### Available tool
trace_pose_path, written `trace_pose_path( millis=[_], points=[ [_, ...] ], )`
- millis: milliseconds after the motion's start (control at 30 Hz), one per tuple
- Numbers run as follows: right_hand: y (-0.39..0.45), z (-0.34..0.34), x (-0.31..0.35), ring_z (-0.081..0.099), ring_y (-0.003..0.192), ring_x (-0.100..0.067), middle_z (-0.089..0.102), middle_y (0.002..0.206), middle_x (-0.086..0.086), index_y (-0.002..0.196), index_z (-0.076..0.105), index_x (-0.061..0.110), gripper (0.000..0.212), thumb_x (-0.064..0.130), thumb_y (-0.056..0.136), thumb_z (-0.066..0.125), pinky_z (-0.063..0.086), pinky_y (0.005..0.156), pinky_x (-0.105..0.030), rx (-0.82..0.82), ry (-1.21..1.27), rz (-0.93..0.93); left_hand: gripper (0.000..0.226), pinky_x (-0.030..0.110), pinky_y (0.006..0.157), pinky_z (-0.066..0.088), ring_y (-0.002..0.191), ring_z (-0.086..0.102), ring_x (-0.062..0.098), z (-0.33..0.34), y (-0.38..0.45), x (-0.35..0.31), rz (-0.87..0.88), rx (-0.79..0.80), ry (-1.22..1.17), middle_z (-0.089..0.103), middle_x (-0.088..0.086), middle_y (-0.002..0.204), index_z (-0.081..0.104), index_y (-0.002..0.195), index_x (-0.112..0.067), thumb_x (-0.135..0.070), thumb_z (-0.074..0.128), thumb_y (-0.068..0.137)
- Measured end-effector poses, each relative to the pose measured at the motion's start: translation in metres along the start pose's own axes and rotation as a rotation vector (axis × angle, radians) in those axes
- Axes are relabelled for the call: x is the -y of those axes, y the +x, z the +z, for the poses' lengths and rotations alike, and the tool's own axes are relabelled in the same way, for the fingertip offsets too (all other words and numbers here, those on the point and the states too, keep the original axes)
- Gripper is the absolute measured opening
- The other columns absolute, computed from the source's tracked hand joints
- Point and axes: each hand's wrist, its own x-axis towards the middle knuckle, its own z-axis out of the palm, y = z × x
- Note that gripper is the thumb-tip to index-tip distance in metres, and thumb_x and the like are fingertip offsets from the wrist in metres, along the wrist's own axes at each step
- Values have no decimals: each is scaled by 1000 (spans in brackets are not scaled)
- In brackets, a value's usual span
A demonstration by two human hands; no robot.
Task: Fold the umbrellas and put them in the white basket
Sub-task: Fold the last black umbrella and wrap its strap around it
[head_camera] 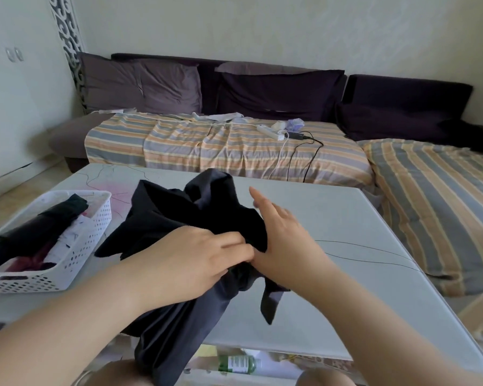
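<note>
Your left hand (pixel 204 254) lies curled over the bunched cloth of the black fabric umbrella (pixel 195 227), fingers pinching a fold at its middle; your right hand (pixel 279 232) meets it from the other side, thumb and palm pressed into the same gather while the index finger stands out straight above the canopy; so both hands are grasping the umbrella, the left more plainly than the right.

The step in hand looks like gathering the loose panels before wrapping; keep the left hand as the anchor at the waist of the bundle, and let the right sweep each slack flap round in one direction, flat against the one before, so no pocket of air is trapped; find the dangling dark strap (pixel 271 299) at the near right and save it for closing the roll.

The umbrella lies on the pale grey bench (pixel 360 218), its long axis running from your lap away toward the sofa; the near end hangs over the bench's front edge, the far end flares open in crumpled points; which end is the handle you cannot tell.

The white perforated plastic basket (pixel 89 232) sits just beside it on the left, already holding folded umbrellas.
</note>
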Motion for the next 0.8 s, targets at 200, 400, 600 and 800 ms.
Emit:
trace_pose_path(
  millis=[200, 400, 600, 800],
  points=[
    [1, 4, 6, 60, 98, -26, 68, 107, -3, 140, 42, 19, 55, 5, 87, 48, 50, 82, -37, 9, 120, 12, 72, 24, 42, 46, 49, 55, 12, 4, -13, 2, -368, -170, -155, 34, -4, 126, 39, 118, -20, -14, 85, 63],
    [-4, 7, 7, 57, 94, -13, 70, 103, -1, 129, 57, 19, 47, 1, 85, 51, 44, 78, -17, 1, 187, -39, 77, 38, 79, 54, 90, 64, 23, 9, -17, 8, -479, -197, -347, 21, -17, 136, 29, 126, -31, -13, 80, 72],
    [-8, 6, 1, 47, 88, -2, 55, 96, 15, 125, 61, 21, 48, -3, 85, 49, 39, 77, -5, 59, 247, -84, 71, 26, 88, 51, 104, 62, 11, 6, -16, 7, -285, -95, -350, 22, -26, 142, 32, 132, -34, -14, 73, 78],
    [-11, 6, -3, 54, 99, -3, 61, 106, 15, 127, 59, 29, 46, 2, 90, 52, 38, 81, -3, 69, 230, -38, 62, 34, 78, 57, 96, 65, 14, 6, -13, 8, -243, -96, -325, 37, -24, 128, 39, 125, -34, -12, 71, 77]
  ],
)
